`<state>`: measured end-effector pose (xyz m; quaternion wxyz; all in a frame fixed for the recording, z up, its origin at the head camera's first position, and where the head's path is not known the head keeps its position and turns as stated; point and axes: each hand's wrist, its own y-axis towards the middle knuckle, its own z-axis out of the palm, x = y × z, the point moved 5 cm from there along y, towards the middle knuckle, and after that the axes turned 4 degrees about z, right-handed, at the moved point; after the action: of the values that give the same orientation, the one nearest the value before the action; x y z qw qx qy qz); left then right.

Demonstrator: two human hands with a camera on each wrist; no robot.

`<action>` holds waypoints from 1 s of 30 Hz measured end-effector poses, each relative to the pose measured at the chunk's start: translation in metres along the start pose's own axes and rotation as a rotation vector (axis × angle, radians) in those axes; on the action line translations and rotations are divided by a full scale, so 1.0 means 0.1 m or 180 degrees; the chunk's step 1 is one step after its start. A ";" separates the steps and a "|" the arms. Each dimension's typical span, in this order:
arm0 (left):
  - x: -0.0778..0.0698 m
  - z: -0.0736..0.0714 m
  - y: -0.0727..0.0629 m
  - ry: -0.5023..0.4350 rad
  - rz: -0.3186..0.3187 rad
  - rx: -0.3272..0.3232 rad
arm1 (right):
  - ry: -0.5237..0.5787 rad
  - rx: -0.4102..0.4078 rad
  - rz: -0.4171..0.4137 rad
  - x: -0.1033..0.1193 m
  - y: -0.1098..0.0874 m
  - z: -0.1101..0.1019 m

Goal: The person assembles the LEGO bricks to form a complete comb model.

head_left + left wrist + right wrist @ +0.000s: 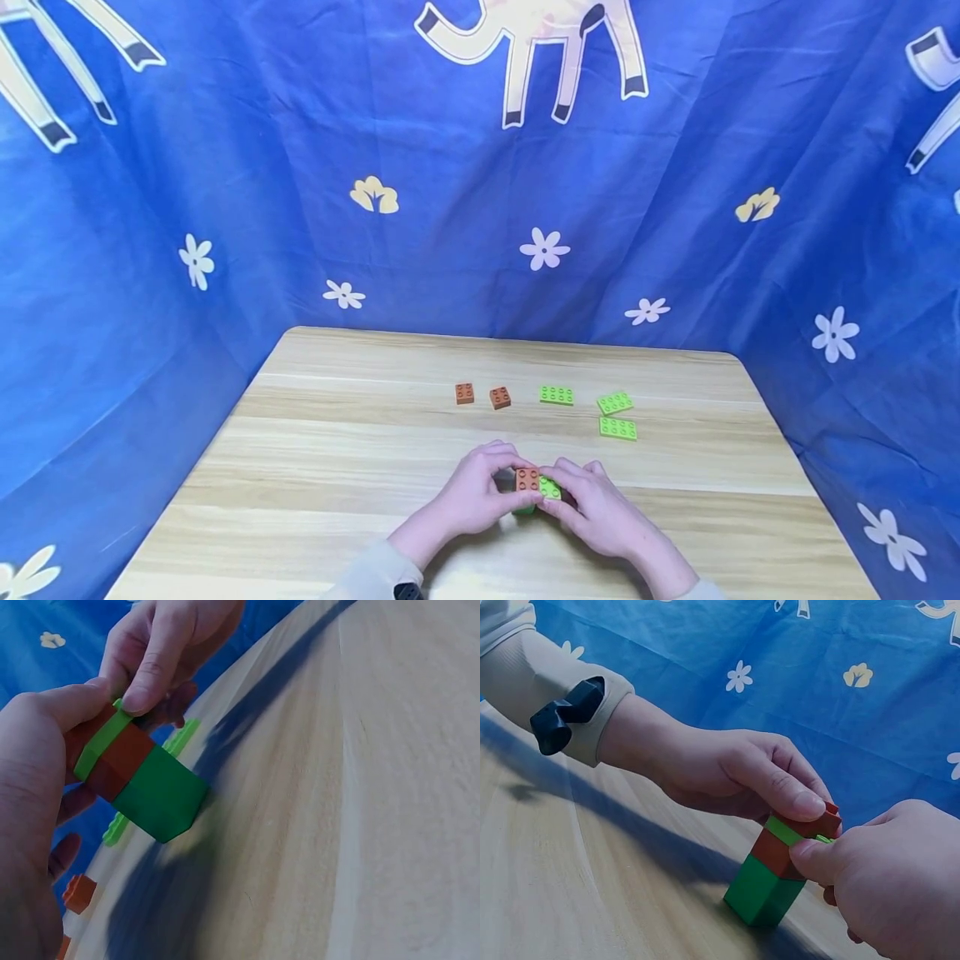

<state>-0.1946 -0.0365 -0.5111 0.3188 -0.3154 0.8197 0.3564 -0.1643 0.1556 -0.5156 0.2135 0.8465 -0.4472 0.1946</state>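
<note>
My left hand (483,490) is pinching the top brown block (527,480), apparently bracing it while my right hand (597,507) is pinching the lime plate (551,489) beneath.

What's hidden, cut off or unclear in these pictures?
- Head: most of the green block, behind the left hand and upper bricks.
- Head: middle animal print, cut by the upper edge.
- Left wrist: part of one reddish brick, cut by the bottom edge.
- Right wrist: part of the light green brick, behind the right hand.
</note>
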 end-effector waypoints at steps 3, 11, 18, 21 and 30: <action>-0.01 0.01 0.01 0.0042 0.0021 0.0006 | 0.0012 -0.0013 0.0000 0.00 0.00 -0.01; 0.03 0.01 -0.03 0.0113 0.0009 -0.0012 | 0.0150 0.0058 -0.0031 -0.01 0.01 -0.04; 0.02 0.02 -0.06 0.0195 0.0058 -0.0018 | 0.0296 0.0052 0.0042 -0.09 0.01 -0.14; 0.02 0.02 -0.05 0.0250 0.0125 -0.0030 | 0.0303 -0.0011 -0.0026 -0.11 0.00 -0.21; 0.00 0.01 -0.07 0.0322 0.0126 -0.0020 | 0.0459 -0.0195 -0.0173 -0.30 0.00 -0.44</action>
<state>-0.1890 -0.0394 -0.5143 0.2689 -0.3176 0.8397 0.3489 -0.1862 0.1990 -0.4948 0.2761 0.8352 -0.4133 0.2354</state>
